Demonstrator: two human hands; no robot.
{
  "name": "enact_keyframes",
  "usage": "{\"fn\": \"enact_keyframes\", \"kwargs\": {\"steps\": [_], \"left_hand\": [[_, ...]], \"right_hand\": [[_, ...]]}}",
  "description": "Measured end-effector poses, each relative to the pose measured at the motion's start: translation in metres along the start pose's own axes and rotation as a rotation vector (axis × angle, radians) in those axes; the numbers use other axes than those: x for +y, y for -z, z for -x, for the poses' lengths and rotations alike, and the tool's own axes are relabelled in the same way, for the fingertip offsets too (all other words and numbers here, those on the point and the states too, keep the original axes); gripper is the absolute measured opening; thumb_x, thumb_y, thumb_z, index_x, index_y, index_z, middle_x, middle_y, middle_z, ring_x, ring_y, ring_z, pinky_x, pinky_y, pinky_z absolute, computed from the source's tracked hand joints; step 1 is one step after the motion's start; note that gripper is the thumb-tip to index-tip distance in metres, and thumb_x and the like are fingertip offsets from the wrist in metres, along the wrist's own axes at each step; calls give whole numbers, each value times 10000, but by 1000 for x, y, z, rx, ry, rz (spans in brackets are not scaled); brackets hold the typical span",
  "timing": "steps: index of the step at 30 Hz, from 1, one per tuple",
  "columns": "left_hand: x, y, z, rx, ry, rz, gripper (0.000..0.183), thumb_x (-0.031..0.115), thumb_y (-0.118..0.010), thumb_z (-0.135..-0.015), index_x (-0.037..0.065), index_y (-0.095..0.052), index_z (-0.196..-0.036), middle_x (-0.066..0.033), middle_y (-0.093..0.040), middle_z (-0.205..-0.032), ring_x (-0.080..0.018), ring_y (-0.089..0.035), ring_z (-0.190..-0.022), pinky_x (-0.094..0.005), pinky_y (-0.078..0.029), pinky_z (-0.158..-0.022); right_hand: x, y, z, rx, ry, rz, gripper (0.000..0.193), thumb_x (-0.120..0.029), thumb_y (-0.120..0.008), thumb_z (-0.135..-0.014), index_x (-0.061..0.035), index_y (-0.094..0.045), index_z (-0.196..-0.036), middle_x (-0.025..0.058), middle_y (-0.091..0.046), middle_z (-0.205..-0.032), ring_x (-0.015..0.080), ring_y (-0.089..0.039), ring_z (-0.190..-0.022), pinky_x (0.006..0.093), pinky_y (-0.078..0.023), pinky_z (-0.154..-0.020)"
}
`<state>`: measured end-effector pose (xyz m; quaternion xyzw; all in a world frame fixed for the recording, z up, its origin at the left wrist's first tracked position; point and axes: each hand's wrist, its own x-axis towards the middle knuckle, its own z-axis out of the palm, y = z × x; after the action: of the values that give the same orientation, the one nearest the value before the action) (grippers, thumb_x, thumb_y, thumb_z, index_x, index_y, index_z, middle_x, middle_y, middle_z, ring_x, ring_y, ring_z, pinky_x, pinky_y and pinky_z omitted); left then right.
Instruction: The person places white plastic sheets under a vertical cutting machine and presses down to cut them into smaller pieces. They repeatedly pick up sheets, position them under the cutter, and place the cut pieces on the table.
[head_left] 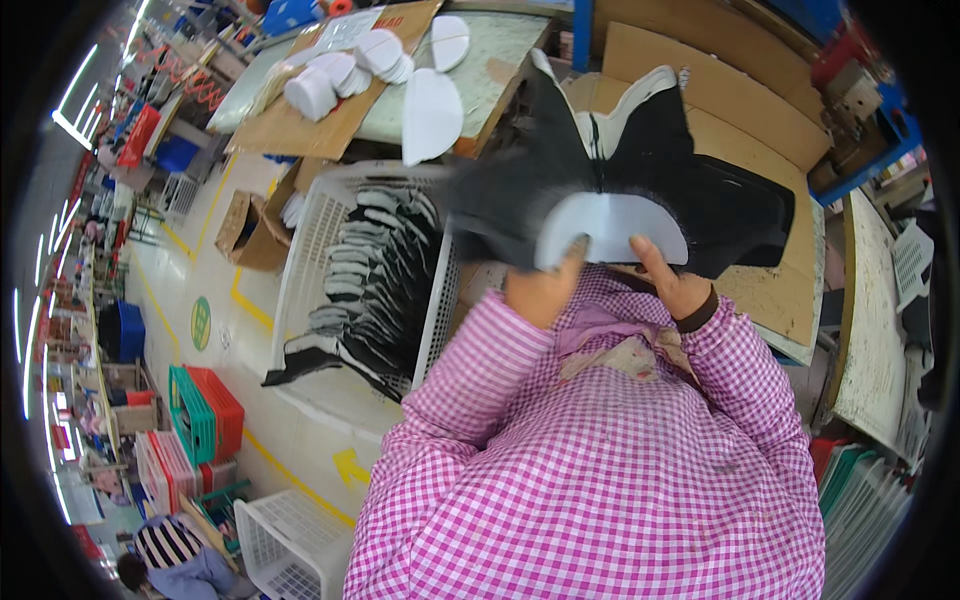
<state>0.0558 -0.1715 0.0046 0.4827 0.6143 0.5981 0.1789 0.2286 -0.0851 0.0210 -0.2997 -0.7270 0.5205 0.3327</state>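
Both my hands hold up a black boot upper [640, 130] with white lining along its notched far edge. A white half-round stiffener piece [612, 225] lies flat against its near edge. My left hand [545, 288] pinches that edge at the left end of the white piece, thumb on top. My right hand [680, 286] grips it at the right end, its thumb on the white piece and its other fingers hidden underneath. The left side of the upper is smeared by motion. To my left, a white plastic basket [292, 290] holds a stacked row of similar black uppers [375, 290].
Several stacks of white half-round pieces [380, 50] sit on cardboard over the far table [500, 45]. A cardboard-covered bench [765, 290] stands behind the upper. An open carton [250, 235], red and green crates [205, 412], and a white basket [290, 545] stand on the left floor.
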Motion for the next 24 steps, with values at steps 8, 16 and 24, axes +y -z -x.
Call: {"fn": "enact_keyframes", "kwargs": {"steps": [8,16,24], "left_hand": [[-58,212,59,605,391,827,304,49,-603,-839,19,-513,-1128,-88,-595,-1057,-235,-584,-1001,-407,-469,-904],[-132,367,247,1087,1063,182,387,239,-549,-889,-37,-481,-1152,-156,-598,-1050,-262,-575,-942,-401,-477,-825],[-240,335,222,470,929,-484,676,471,-522,-871,-52,-403,-1282,-232,-533,-1197,-337,-535,-1052,-401,-432,-901]], "right_hand": [[-28,-42,-3,-630,287,311,701,-66,-712,-746,-49,-381,-1363,176,-546,-1233,280,-591,-1057,352,-493,-844],[-10,-45,-2,-648,59,263,463,-79,-665,-807,-21,-515,-1242,145,-641,-1062,226,-637,-930,308,-509,-762],[-8,-41,1,-634,126,357,358,-89,-670,-802,7,-582,-1135,167,-660,-940,261,-646,-847,323,-508,-754]]}}
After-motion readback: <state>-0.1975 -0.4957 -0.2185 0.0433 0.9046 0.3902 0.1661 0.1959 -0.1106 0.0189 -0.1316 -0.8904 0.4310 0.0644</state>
